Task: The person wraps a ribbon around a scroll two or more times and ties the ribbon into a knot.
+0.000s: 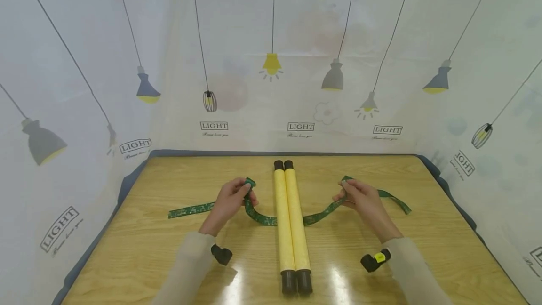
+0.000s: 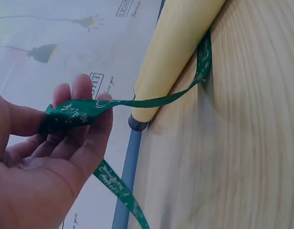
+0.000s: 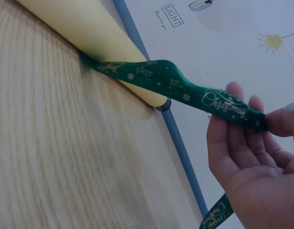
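Note:
Two yellow tubes (image 1: 291, 220) with dark end caps lie side by side on the table, pointing away from me. A green ribbon (image 1: 264, 220) with silvery Christmas print passes beneath them and rises on both sides. On the left, my left hand (image 1: 230, 200) pinches the ribbon between thumb and fingers, and its loose end trails out to the left. My right hand (image 1: 362, 199) pinches the ribbon on the other side, with that end hanging off to the right. Both wrist views show the ribbon (image 2: 73, 114) lying across the fingers, under the thumb. Neither hand touches the tubes.
The wooden table (image 1: 139, 258) has a dark blue edge along its back and sides. Behind it hangs a pale sheet (image 1: 254, 22) printed with lamps. A small black camera (image 1: 222, 254) sits at the left wrist, another camera (image 1: 375, 260) at the right.

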